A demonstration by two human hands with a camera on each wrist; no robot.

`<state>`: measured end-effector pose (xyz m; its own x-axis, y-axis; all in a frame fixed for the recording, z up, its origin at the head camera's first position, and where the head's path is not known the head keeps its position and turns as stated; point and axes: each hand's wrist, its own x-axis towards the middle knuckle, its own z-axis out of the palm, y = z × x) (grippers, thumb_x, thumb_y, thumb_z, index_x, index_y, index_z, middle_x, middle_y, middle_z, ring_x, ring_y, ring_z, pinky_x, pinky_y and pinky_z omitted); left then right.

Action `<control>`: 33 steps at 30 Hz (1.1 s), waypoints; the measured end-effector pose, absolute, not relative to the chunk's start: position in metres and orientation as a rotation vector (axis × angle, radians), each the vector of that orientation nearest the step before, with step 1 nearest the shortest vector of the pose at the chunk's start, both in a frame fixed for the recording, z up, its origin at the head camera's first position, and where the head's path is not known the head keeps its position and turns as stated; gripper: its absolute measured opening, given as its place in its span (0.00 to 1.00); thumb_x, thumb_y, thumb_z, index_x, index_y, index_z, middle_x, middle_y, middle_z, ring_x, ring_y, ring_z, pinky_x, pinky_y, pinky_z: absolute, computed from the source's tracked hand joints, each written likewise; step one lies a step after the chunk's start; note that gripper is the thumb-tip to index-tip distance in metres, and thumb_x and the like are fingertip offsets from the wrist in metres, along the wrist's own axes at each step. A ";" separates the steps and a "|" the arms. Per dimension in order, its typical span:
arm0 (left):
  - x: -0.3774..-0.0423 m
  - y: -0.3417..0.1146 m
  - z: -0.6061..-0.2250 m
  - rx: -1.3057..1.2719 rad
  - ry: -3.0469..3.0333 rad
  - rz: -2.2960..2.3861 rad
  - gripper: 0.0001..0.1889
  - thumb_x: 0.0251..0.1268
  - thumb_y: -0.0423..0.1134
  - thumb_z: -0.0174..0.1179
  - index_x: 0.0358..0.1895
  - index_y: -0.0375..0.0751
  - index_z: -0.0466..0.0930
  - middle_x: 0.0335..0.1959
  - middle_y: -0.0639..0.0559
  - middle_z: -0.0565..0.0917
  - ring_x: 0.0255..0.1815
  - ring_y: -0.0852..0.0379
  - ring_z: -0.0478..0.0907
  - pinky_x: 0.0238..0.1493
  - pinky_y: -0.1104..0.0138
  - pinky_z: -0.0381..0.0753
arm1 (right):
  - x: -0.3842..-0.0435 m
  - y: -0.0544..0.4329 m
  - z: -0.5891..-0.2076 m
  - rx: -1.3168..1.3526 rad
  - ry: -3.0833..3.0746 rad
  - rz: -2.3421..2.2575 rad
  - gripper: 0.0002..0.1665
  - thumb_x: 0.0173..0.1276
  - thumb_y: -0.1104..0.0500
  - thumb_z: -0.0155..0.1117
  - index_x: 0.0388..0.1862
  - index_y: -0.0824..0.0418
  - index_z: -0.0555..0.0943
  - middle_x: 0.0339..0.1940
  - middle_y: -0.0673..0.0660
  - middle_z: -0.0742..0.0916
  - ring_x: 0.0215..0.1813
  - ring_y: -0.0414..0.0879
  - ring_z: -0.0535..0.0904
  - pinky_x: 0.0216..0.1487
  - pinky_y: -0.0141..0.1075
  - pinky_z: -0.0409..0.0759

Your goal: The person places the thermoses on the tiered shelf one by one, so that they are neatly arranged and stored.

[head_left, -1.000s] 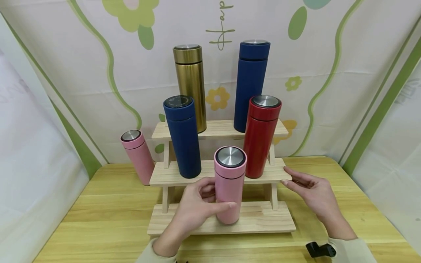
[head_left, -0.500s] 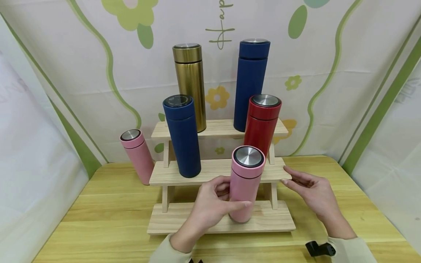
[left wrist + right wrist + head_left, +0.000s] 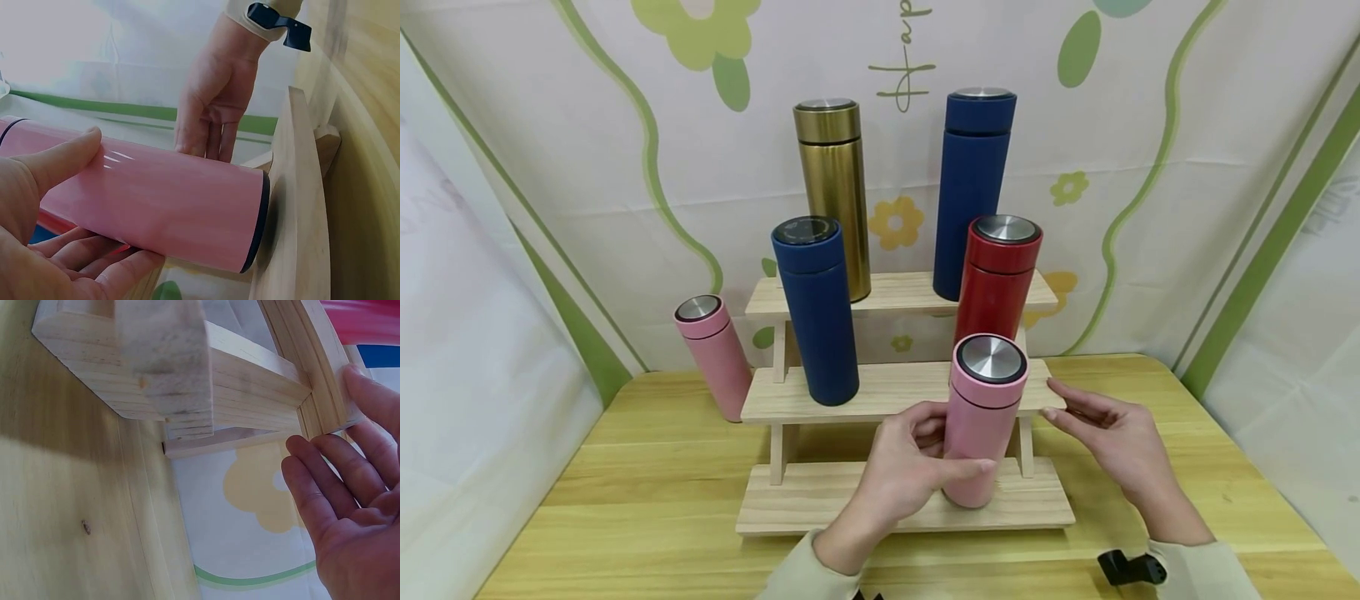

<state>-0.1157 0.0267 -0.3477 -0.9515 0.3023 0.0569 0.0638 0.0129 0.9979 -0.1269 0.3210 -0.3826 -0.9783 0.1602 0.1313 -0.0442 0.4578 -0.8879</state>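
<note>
My left hand [image 3: 902, 471] grips a pink thermos bottle [image 3: 983, 429] around its lower half, thumb across the front. The bottle stands nearly upright over the right part of the lowest step of a wooden stand [image 3: 797, 504]. In the left wrist view the dark base of the pink bottle [image 3: 175, 197] is right at the board. My right hand [image 3: 1112, 437] pinches the right end of the middle step. In the right wrist view, thumb and fingers lie around the end of that step [image 3: 322, 381]. Behind the held bottle, a red thermos [image 3: 996, 287] is partly hidden.
A blue thermos [image 3: 817, 325] stands on the middle step's left side. The top step bears a gold thermos [image 3: 838, 204] and another blue one [image 3: 973, 187]. Left of the stand, a second pink thermos [image 3: 718, 358] stands on the wooden table [image 3: 625, 508]. A printed cloth [image 3: 745, 200] hangs behind.
My left hand has moved the pink thermos to the right along the lowest step, in front of the red one. The right hand stays at the middle step's end.
</note>
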 end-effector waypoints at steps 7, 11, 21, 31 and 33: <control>-0.112 0.035 -0.348 0.376 2.072 2.064 0.29 0.52 0.32 0.85 0.60 0.42 0.87 0.53 0.48 0.92 0.54 0.56 0.90 0.61 0.62 0.89 | -0.127 0.322 -0.384 -0.088 -2.512 1.534 0.34 0.70 0.44 0.79 0.71 0.55 0.85 0.52 0.29 0.90 0.51 0.21 0.86 0.48 0.21 0.85; -0.112 0.038 -0.350 0.385 2.076 2.069 0.29 0.51 0.32 0.85 0.59 0.43 0.88 0.52 0.49 0.92 0.53 0.57 0.90 0.60 0.64 0.90 | -0.128 0.322 -0.384 -0.085 -2.514 1.530 0.34 0.70 0.44 0.79 0.71 0.54 0.85 0.56 0.37 0.92 0.51 0.22 0.86 0.48 0.21 0.86; -0.112 0.042 -0.353 0.412 2.082 2.062 0.28 0.51 0.33 0.85 0.58 0.44 0.88 0.51 0.50 0.92 0.52 0.58 0.90 0.60 0.64 0.89 | -0.128 0.323 -0.384 -0.107 -2.520 1.530 0.35 0.70 0.43 0.79 0.72 0.54 0.84 0.57 0.34 0.91 0.52 0.21 0.85 0.49 0.21 0.85; -0.112 0.047 -0.354 0.412 2.058 2.073 0.28 0.52 0.33 0.85 0.59 0.45 0.87 0.53 0.51 0.91 0.55 0.58 0.89 0.63 0.64 0.88 | -0.129 0.323 -0.384 -0.107 -2.515 1.532 0.35 0.70 0.44 0.80 0.70 0.58 0.85 0.53 0.30 0.90 0.51 0.21 0.85 0.48 0.21 0.85; -0.112 0.048 -0.354 0.412 2.054 2.074 0.28 0.52 0.33 0.85 0.59 0.45 0.87 0.54 0.50 0.91 0.55 0.58 0.89 0.63 0.64 0.88 | -0.129 0.324 -0.385 -0.098 -2.510 1.542 0.35 0.70 0.45 0.80 0.70 0.59 0.84 0.53 0.30 0.90 0.51 0.21 0.85 0.48 0.21 0.85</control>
<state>-0.1117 0.0476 -0.3542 -0.9425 0.3287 0.0607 0.0574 -0.0195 0.9982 -0.1289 0.3235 -0.3848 -0.9791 0.1570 0.1296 -0.0447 0.4555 -0.8891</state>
